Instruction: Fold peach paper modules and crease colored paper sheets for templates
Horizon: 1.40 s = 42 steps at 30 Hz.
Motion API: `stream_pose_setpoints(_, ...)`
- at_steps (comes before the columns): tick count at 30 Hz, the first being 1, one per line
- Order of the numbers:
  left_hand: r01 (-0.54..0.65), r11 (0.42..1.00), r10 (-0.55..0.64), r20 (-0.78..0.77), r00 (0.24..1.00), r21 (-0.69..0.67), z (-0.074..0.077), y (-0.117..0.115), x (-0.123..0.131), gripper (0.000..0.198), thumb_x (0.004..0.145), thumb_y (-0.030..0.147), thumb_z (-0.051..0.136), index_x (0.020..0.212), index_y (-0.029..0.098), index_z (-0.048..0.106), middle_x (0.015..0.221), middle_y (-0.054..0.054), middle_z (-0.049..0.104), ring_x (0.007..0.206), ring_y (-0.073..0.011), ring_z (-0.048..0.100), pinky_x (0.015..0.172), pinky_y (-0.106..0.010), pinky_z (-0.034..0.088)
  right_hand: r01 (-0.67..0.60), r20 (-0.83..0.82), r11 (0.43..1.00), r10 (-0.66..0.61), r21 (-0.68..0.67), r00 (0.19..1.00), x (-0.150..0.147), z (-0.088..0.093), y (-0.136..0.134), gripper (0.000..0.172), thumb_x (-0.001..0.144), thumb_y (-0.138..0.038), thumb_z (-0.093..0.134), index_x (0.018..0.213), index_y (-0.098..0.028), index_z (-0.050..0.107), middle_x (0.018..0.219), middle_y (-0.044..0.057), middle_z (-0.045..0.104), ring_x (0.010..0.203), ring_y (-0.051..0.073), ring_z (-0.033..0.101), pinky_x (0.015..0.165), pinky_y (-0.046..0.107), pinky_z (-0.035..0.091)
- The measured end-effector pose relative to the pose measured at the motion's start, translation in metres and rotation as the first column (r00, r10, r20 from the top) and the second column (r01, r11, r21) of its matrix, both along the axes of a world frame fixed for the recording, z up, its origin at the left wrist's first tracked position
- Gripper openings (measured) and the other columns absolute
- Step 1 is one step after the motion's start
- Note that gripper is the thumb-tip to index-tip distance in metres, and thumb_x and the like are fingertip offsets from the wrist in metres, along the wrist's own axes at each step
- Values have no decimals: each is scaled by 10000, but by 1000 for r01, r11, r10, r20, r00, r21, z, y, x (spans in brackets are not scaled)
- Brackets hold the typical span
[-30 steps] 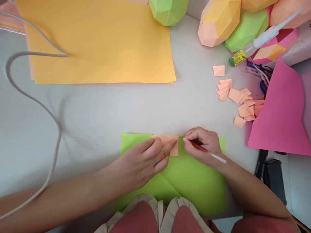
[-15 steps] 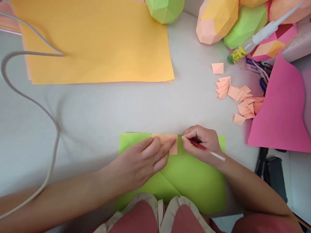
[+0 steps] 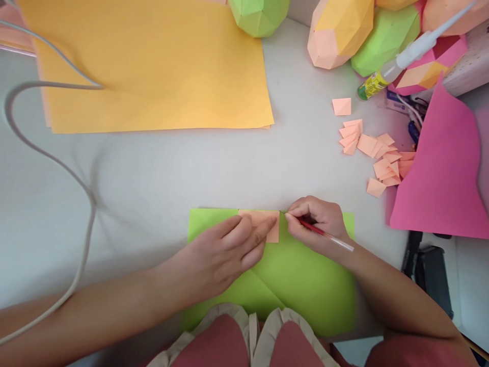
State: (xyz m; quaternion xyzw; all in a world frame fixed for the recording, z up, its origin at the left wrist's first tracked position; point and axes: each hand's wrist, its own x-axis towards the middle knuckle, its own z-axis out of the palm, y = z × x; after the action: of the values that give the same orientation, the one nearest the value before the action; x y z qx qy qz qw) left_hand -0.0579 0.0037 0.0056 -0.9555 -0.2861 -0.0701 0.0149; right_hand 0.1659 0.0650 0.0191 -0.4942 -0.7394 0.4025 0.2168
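A sheet of green paper (image 3: 309,285) lies in front of me, with a faint diagonal crease. On its far edge rests a small peach paper rectangle (image 3: 273,234). My left hand (image 3: 233,250) lies over this rectangle, fingers stretched out and pressing it down, so part of it is hidden. In my right hand (image 3: 319,221) is a thin pen refill (image 3: 332,239), red with a clear tail end. Its tip touches the green paper's far edge, just beside the rectangle's upper right corner.
Orange sheets (image 3: 160,71) lie at the back left, a white cable (image 3: 89,204) running nearby. Faceted paper shapes (image 3: 340,35) and a glue bottle (image 3: 376,81) stand at the back right. Folded peach pieces (image 3: 385,163) are scattered beside a pink sheet (image 3: 445,173).
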Motion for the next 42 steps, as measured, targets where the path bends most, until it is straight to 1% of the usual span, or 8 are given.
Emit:
stream_pose_setpoints(5, 11, 1000, -11, -2, 1000, -16, 0, 0, 0, 462, 748, 293, 616, 1196, 177, 624, 1399, -72, 530, 1089, -273, 485, 971, -397, 389, 18, -63, 997, -22, -73, 998, 3, -4, 0, 164, 784, -216, 600, 642, -202, 520, 627, -14, 622, 517, 90, 528, 482, 215, 417)
stream_pose_setpoints(15, -19, 1000, 18, 62, 998, 24, -2, -3, -2, 374, 850, 151, 534, 1215, 118, 610, 1376, -118, 554, 1102, -265, 511, 948, -405, 406, 243, -375, 942, -318, -233, 871, 7, -13, 6, 210, 841, -349, 630, 755, -195, 516, 611, -44, 595, 428, 55, 463, 397, 189, 363)
stream_pose_setpoints(21, 43, 998, -39, 105, 994, -36, -2, -49, 11, 421, 859, 232, 542, 1256, 103, 596, 1387, -127, 545, 1168, -316, 529, 1005, -463, 373, 292, -475, 921, -383, -256, 792, 9, -24, 18, 335, 772, -486, 695, 789, -198, 523, 658, -41, 631, 405, 47, 440, 326, 169, 288)
stream_pose_setpoints(24, 23, 1000, -25, 150, 988, 13, -12, -67, 15, 469, 893, 296, 510, 1327, 122, 544, 1433, -100, 504, 1288, -361, 453, 1059, -507, 317, 319, -503, 931, -364, -177, 784, 19, -11, 15, 383, 797, -564, 638, 862, -196, 554, 760, 4, 677, 514, 96, 589, 366, 195, 403)
stream_pose_setpoints(28, 13, 1000, -11, 114, 993, -13, -20, -57, 13, 476, 967, 394, 410, 1384, 179, 491, 1478, -71, 451, 1343, -358, 411, 1071, -527, 302, 287, -272, 951, -249, 110, 929, 41, 15, -36, 337, 944, -477, 463, 1037, -190, 613, 939, 87, 730, 863, 180, 707, 749, 352, 596)
stream_pose_setpoints(31, -1, 998, 6, 98, 995, -55, -19, -36, 9, 505, 981, 398, 391, 1413, 143, 452, 1501, -98, 410, 1379, -363, 362, 1097, -517, 288, 10, 78, 955, -34, 297, 996, 48, 14, -89, 358, 935, -381, 514, 1252, -227, 577, 1324, 123, 601, 1293, 249, 518, 1083, 497, 438)
stream_pose_setpoints(34, 37, 995, -30, 80, 996, -93, -18, -19, 6, 519, 986, 388, 386, 1433, 126, 420, 1520, -110, 372, 1407, -361, 315, 1126, -515, 266, -183, 331, 924, 66, 335, 941, 45, -5, -119, 456, 912, -390, 547, 1324, -195, 531, 1431, 159, 494, 1386, 305, 395, 1123, 553, 376)
stream_pose_setpoints(42, -18, 995, 18, 0, 1000, -103, -15, -23, -32, 492, 979, 305, 394, 1434, 119, 411, 1523, -103, 372, 1400, -366, 321, 1111, -506, 328, -145, 431, 900, -51, 411, 901, 34, -29, -89, 412, 943, -365, 473, 1295, -155, 514, 1457, 202, 447, 1410, 304, 353, 1136, 569, 343)
